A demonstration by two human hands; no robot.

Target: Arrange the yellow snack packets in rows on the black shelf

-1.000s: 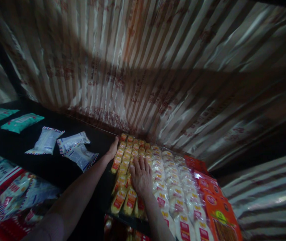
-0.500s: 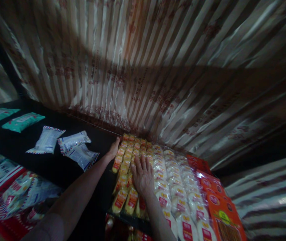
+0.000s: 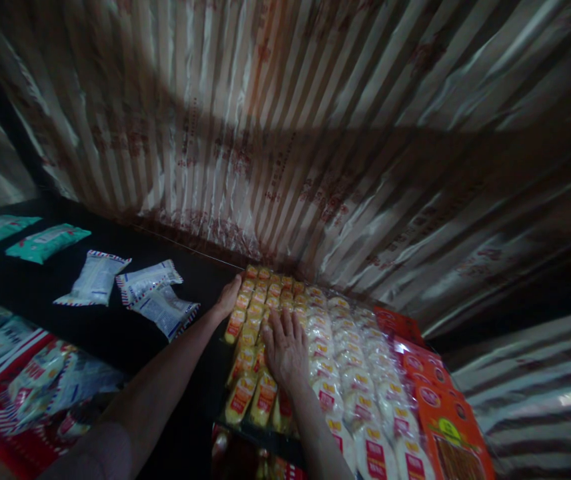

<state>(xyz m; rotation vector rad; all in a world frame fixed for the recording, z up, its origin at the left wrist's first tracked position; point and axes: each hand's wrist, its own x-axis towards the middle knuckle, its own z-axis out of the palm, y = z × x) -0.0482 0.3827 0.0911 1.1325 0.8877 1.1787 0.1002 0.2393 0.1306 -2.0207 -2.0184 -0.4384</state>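
Observation:
Rows of small yellow wrapped snack cakes [image 3: 239,399] with red and orange labels stand at the edge of a black shelf. My right hand [image 3: 287,351] lies on top of them, fingers stretched out and slightly spread. At the far left corner of the rows, my left hand [image 3: 228,296] rests against their side, thumb up by the back cakes; its other fingers are mostly hidden. Rows of white round wrapped cakes [image 3: 358,393] sit directly right of the yellow ones.
Orange snack packets [image 3: 440,407] lie at the right. White-and-blue packets [image 3: 96,279] and green packets [image 3: 48,243] lie on the black shelf [image 3: 195,267]. A red box [image 3: 15,437] holds packets at lower left. Behind rises a corrugated wall [image 3: 225,153] under plastic film.
Almost nothing differs. Both hands keep their places at the yellow cakes, and the view has shifted very slightly.

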